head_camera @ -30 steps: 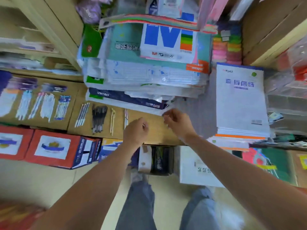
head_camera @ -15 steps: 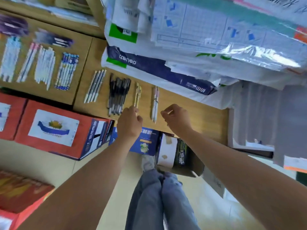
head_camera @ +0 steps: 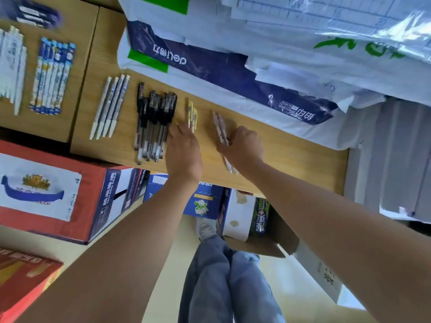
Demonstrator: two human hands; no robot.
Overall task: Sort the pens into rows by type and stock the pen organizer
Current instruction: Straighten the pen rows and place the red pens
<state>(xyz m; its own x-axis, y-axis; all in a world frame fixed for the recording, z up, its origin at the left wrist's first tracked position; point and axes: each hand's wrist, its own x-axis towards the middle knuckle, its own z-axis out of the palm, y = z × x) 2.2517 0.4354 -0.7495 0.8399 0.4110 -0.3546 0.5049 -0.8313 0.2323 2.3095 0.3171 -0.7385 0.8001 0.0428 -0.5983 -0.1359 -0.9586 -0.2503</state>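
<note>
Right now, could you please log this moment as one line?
left hand flat beside black pens | right hand grips pink pens

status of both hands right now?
Left hand: open, fingers straight beside the black pens.
Right hand: closed, holding the pink pens.

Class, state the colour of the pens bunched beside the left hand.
The pens are black, clearest in the head view.

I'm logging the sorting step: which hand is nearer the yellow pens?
Left. The left hand lies at the lower ends of the yellow pens; the right hand is further right, holding the pink pens.
</note>
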